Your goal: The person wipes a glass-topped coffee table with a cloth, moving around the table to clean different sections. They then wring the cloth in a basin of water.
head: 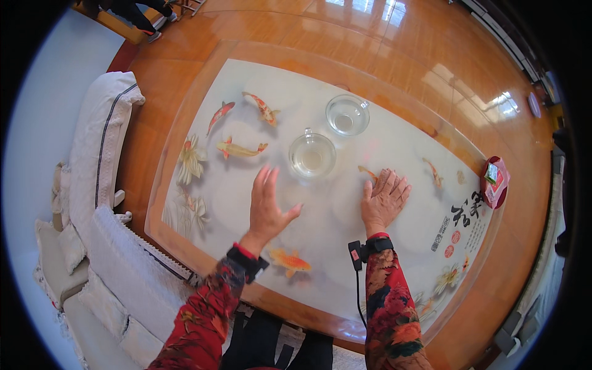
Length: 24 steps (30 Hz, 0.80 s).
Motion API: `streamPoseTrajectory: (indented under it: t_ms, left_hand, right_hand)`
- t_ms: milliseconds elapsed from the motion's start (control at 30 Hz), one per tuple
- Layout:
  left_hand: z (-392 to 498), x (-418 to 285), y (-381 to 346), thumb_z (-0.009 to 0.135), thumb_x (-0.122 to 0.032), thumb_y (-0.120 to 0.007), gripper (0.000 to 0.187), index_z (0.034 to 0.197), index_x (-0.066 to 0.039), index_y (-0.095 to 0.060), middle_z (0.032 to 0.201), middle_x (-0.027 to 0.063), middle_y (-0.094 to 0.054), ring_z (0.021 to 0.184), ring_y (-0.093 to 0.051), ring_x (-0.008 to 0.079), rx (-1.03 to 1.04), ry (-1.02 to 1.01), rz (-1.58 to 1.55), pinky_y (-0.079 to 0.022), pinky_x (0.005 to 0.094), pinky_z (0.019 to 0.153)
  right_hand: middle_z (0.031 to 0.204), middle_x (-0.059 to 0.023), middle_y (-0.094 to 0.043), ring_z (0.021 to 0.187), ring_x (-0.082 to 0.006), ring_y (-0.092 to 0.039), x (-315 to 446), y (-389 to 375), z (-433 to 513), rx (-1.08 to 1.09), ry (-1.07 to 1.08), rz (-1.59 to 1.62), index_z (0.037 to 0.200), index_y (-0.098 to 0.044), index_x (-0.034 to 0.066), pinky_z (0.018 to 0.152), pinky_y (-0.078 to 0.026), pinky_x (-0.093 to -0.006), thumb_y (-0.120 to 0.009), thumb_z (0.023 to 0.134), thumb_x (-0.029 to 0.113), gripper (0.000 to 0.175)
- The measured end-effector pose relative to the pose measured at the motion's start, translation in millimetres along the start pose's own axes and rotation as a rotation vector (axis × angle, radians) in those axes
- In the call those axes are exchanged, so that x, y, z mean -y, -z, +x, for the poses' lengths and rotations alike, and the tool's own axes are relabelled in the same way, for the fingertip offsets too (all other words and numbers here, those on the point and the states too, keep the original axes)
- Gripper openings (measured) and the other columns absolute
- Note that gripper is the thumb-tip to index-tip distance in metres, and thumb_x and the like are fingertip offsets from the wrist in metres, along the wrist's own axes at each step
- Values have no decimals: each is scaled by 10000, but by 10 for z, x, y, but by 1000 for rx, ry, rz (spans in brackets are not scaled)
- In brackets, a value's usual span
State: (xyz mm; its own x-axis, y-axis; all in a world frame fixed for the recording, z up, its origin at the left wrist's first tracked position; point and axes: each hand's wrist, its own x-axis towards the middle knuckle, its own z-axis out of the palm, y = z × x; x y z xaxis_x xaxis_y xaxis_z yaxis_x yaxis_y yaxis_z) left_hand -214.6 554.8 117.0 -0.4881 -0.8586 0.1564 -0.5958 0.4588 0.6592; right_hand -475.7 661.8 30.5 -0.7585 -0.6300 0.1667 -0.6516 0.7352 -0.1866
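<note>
My left hand (269, 210) is over the left half of a table covering (333, 217) printed with koi and flowers. Its fingers are apart and nothing is in it. Farther right, my right hand (385, 199) is held palm down, empty, its thumb a little apart from the fingers; whether it touches the surface I cannot tell. Beyond my left hand stands a clear glass cup (312, 157) with a handle, seemingly holding clear liquid. A second clear glass cup (347, 115) stands behind it to the right, its handle at the upper right.
A red dish (486, 185) with small packets (497, 178) sits at the table's right edge. White-covered sofas (138, 259) line the left side. Glossy brown floor (296, 21) stretches behind the table. At the upper left a person's legs (134, 18) show. A cable (359, 296) hangs from my right wrist strap.
</note>
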Motion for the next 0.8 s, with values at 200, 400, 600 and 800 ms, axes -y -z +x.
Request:
streamPoseTrajectory:
  t_ms: [200,400,600,800]
  left_hand:
    - [1009,-204,-39,642,-420,-886,1172,1569,-45,-274,1565,195,-329,1445,-339,387,232,-338,307,-294,553,1177]
    - [1203,-234,-161,627,-391,-885,1160,1561,-51,-287,1551,183,-352,1477,-299,386,479,-292,429,-322,535,1159]
    - [1235,-225,-167,599,-352,-905,1147,1547,-78,-323,1495,175,-386,1436,-341,375,504,-323,347,-373,501,1099]
    - [1270,-323,-161,576,-357,-914,1095,1496,-62,-399,1369,185,-441,1352,-393,369,479,-268,369,-385,481,1054]
  right_hand:
    - [1618,-167,-290,1511,-426,-219,42,-16,32,46,-21,-124,1565,-341,182,1221,-188,-543,-602,926,501,760]
    - [1608,-161,-312,1503,-420,-241,-29,-36,43,-2,60,-189,1558,-359,169,1228,-196,-522,-584,936,476,729]
    - [1584,-131,-349,1506,-376,-249,-41,-13,54,18,125,-245,1549,-368,141,1250,-182,-506,-551,953,433,688]
    - [1539,-87,-408,1505,-308,-270,-19,42,69,-15,182,-255,1535,-380,104,1265,-169,-489,-526,965,396,657]
